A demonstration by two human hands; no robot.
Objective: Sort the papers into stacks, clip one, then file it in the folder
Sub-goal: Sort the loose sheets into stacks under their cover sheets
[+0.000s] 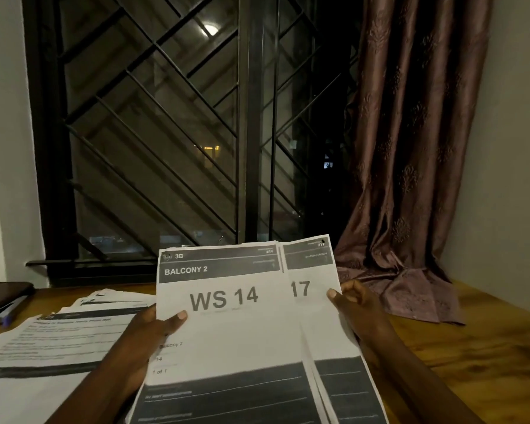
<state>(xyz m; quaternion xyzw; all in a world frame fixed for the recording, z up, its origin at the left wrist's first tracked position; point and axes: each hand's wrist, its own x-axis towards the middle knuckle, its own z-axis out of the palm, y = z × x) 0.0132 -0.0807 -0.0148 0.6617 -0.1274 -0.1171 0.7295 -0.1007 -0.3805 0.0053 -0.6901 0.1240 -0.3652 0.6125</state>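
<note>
At the left edge of the frame lies a dark flat thing, probably the folder (3, 296), on the table (487, 347). Just right of it, in the lower left, a stack (58, 338) of printed sheets lies flat and a little spread. In the lower middle the left hand (153, 332) pinches the WS 14 sheet (227, 301), with the thumb on the front and the other fingers hidden behind. This sheet is lifted above the table and overlaps the bundle (306, 289), whose top page shows "17". The right hand (355, 304) grips the bundle at its right edge, fingers curled around it. I see no clip, and the sorting seems not finished. The risk, I think: if the left hand pulls the WS 14 sheet away, a second page can stick to it and go to the wrong stack. Also the bundle is fanned at the bottom, so a loose grip can let pages slide down onto the table
</note>
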